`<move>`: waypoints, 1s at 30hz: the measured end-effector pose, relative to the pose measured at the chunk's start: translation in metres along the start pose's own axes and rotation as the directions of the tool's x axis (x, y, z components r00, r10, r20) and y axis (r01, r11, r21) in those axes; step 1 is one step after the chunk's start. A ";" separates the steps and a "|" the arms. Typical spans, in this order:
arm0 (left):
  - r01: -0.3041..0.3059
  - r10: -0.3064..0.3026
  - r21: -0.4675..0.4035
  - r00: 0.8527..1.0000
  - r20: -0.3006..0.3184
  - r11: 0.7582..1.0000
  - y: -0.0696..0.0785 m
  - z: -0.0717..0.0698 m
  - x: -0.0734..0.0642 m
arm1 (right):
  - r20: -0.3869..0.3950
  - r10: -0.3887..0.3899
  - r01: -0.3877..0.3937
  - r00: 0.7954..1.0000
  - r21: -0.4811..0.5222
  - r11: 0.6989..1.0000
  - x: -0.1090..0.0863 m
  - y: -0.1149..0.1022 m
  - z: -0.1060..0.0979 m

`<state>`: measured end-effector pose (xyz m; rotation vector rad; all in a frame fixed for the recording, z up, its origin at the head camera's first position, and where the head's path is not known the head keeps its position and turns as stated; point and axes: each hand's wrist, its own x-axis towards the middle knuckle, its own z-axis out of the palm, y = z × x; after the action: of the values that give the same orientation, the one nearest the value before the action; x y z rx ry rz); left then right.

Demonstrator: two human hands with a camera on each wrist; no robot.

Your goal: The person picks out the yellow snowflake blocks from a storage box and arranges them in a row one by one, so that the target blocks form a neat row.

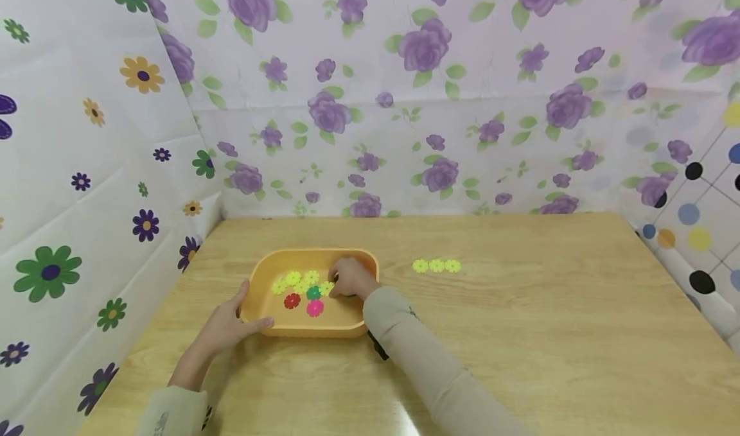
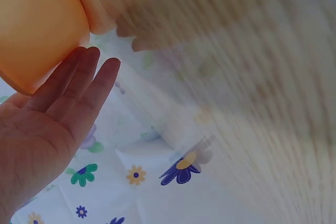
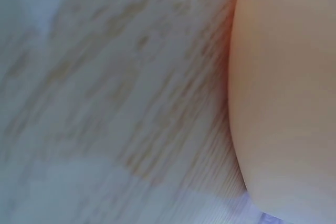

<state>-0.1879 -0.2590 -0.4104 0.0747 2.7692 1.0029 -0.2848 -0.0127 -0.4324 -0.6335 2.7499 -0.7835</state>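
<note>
An orange plastic basin (image 1: 341,331) sits on the table with several small flower-shaped plastic discs inside. Yellow discs (image 1: 293,278) lie toward its back, near a green disc (image 1: 313,293), a red disc (image 1: 291,301) and a pink disc (image 1: 315,308). My left hand (image 1: 227,325) steadies the basin's left end, thumb at the front rim; the left wrist view shows its fingers (image 2: 73,90) straight against the outer wall. Reaching over the right side, my right hand (image 1: 351,278) has curled fingers at a yellow disc (image 1: 326,288) and appears to pinch it. The right wrist view shows only the basin's outer wall (image 3: 289,98).
Three yellow discs (image 1: 436,266) lie in a row on the wooden table (image 1: 520,333), right of the basin. Purple-flowered sheeting (image 1: 428,102) hangs behind the table. Another flowered sheet (image 1: 87,198) hangs at the left, and a dotted one (image 1: 699,237) at the right.
</note>
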 end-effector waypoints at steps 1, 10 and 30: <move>-0.001 0.001 0.003 1.000 0.001 1.000 0.000 0.000 -0.001 | 0.003 0.011 -0.011 1.000 0.008 1.000 -0.001 0.000 0.001; -0.008 0.008 0.033 1.000 0.001 0.999 -0.001 0.001 -0.004 | -0.018 0.042 -0.039 0.999 0.118 0.992 -0.001 0.000 0.003; -0.040 0.041 0.048 0.999 -0.015 0.998 -0.001 0.001 -0.001 | 0.025 0.026 -0.034 0.999 0.383 0.923 -0.011 -0.003 -0.027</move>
<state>-0.1872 -0.2597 -0.4116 0.1307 2.8169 0.9513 -0.2821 0.0023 -0.4076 -0.5101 2.4748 -1.2565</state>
